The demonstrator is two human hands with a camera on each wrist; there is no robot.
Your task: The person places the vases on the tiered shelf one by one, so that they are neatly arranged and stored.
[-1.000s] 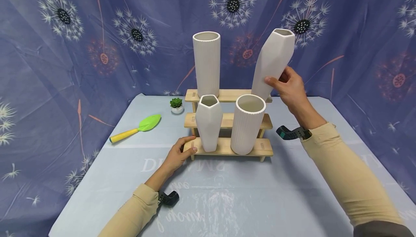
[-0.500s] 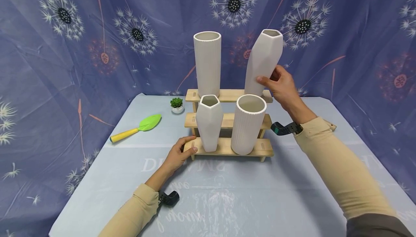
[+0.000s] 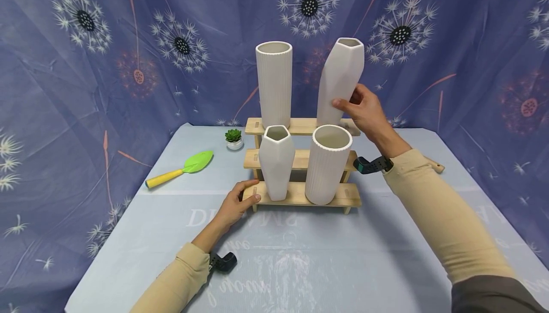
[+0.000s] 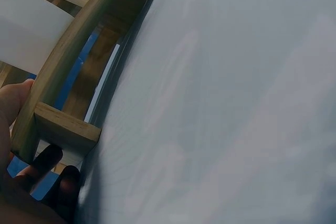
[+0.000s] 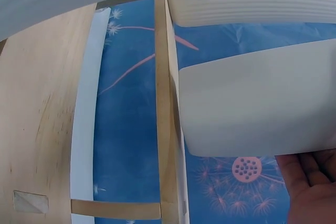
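Note:
My right hand [image 3: 364, 110] grips a white faceted vase [image 3: 341, 72] by its lower right side, over the right end of the top step of a wooden tiered stand [image 3: 296, 191]. The vase leans slightly right; in the right wrist view its base [image 5: 194, 114] is close against the step, though contact is hard to tell. At the bottom step's left end my left hand [image 3: 235, 204] holds the stand, thumb above and fingers beneath. A ribbed cylindrical vase [image 3: 274, 84] stands top left. Below stand a smaller faceted vase [image 3: 276, 163] and another ribbed vase [image 3: 327, 172].
Left of the stand lies a trowel [image 3: 177, 170] with green blade and yellow handle. A small potted succulent [image 3: 233, 139] sits near the stand's back left. Part of a wooden piece [image 3: 436, 165] shows beyond the right sleeve. A patterned blue curtain [image 3: 214, 27] hangs behind.
My right hand has moved left with the faceted vase, bringing it over the top step and tilting it closer to upright. The left hand stays in place on the stand.

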